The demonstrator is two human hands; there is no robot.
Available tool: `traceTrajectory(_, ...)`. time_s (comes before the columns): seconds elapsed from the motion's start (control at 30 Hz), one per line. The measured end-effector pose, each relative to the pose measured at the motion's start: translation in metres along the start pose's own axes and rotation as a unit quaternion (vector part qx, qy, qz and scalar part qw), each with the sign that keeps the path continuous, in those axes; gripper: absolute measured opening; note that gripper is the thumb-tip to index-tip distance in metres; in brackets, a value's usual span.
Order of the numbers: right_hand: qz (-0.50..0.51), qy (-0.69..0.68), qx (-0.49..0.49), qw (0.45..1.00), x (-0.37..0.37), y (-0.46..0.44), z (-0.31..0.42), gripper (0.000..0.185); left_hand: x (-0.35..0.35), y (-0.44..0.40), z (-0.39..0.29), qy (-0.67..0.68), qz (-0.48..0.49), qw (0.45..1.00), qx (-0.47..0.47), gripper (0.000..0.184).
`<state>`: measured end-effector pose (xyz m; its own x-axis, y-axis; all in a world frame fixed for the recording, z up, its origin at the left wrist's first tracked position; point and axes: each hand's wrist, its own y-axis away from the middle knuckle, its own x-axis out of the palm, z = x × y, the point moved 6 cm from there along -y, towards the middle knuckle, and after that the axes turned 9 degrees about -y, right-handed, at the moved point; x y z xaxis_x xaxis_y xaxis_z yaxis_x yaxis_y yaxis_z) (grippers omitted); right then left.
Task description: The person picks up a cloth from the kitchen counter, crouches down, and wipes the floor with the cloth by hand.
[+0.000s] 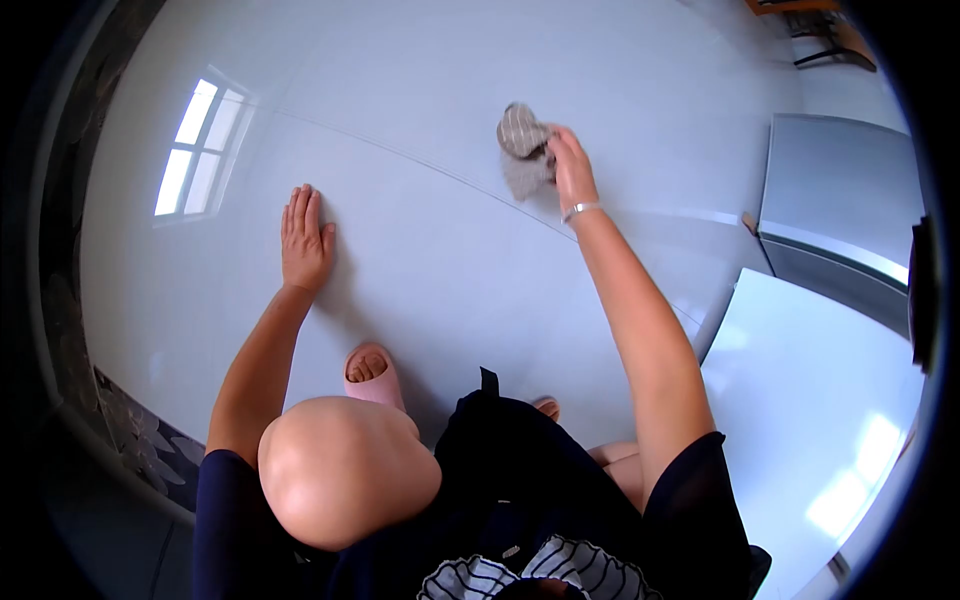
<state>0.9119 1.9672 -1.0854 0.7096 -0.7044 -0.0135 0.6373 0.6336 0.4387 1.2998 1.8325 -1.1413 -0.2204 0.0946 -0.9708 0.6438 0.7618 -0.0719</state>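
My right hand (572, 178) grips the cloth (523, 135) on the floor (400, 90); my left hand (306, 242), fingers straight, lies nearer its left edge. Done or left: I cannot tell.

Pale, glossy floor (430, 270) with furnishings along the right.
I record a thin seam (455, 179) running diagonally across the floor, and a paned window reflection (200, 150) bright on its left side. A dark border (150, 437) with paler, leaf-like patterning edges the left. At right I find a grey unit (840, 185) just beside a white panel (790, 370) carrying strong glare; dark-legged furniture (835, 48), partly cut off, occupies the upper right corner.
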Motion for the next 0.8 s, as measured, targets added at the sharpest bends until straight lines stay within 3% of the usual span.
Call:
traceTrajectory(0.07, 0.0, -0.155, 0.078, 0.985, -0.01, 0.036, -0.011, 0.031, -0.002, -0.002, -0.001, 0.006, -0.003, 1.0, 0.005, 0.056)
traceTrajectory(0.1, -0.006, -0.158, 0.074, 0.985, -0.018, 0.049, -0.012, 0.031, -0.004, -0.003, 0.0, 0.029, 0.002, 1.0, -0.004, 0.056)
traceTrajectory(0.17, 0.082, -0.209, 0.177, 0.958, -0.025, 0.077, -0.029, 0.034, -0.004, -0.004, 0.001, 0.055, 0.016, 0.998, -0.005, 0.056)
traceTrajectory(0.2, 0.068, -0.127, 0.186, 0.972, -0.04, 0.077, -0.043, 0.032, -0.004, -0.004, 0.002, 0.057, 0.009, 0.998, -0.006, 0.056)
traceTrajectory(0.23, 0.058, -0.131, 0.187, 0.972, -0.051, 0.076, -0.058, 0.032, -0.004, -0.005, 0.001, 0.059, 0.001, 0.998, -0.007, 0.056)
traceTrajectory(0.27, -0.001, 0.053, 0.074, 0.996, -0.066, 0.074, -0.054, 0.031, -0.008, -0.006, -0.005, 0.024, -0.005, 1.0, -0.001, 0.056)
traceTrajectory(0.3, -0.057, 0.236, -0.04, 0.969, -0.078, 0.075, -0.046, 0.029, -0.009, -0.008, -0.013, 0.026, -0.002, 1.0, 0.007, 0.056)
traceTrajectory(0.33, -0.098, 0.247, -0.115, 0.957, -0.087, 0.077, -0.042, 0.028, -0.01, -0.009, -0.024, 0.026, 0.003, 0.999, 0.035, 0.055)
traceTrajectory(0.37, -0.101, 0.246, -0.113, 0.957, -0.083, 0.082, -0.04, 0.028, -0.013, -0.01, -0.037, 0.024, 0.008, 0.998, 0.06, 0.054)
traceTrajectory(0.43, -0.025, 0.426, -0.284, 0.859, -0.046, 0.105, -0.027, 0.028, -0.011, -0.009, -0.064, 0.039, 0.035, 0.994, 0.099, 0.054)
traceTrajectory(0.5, 0.15, 0.574, -0.3, 0.747, 0.002, 0.116, -0.058, 0.031, -0.007, -0.017, -0.101, 0.071, 0.078, 0.978, 0.181, 0.053)
traceTrajectory(0.6, 0.085, 0.58, -0.324, 0.742, 0.017, 0.132, -0.08, 0.037, -0.005, -0.028, -0.142, 0.053, 0.138, 0.958, 0.245, 0.053)
traceTrajectory(0.67, 0.031, 0.557, -0.317, 0.767, 0.005, 0.133, -0.104, 0.045, -0.005, -0.04, -0.162, 0.041, 0.165, 0.946, 0.275, 0.052)
traceTrajectory(0.77, 0.004, 0.56, -0.33, 0.76, -0.033, 0.16, -0.124, 0.052, -0.007, -0.065, -0.179, -0.112, 0.179, 0.927, 0.31, 0.044)
traceTrajectory(0.8, 0.002, 0.595, -0.271, 0.757, -0.057, 0.162, -0.14, 0.053, -0.009, -0.075, -0.186, -0.139, 0.191, 0.918, 0.319, 0.046)
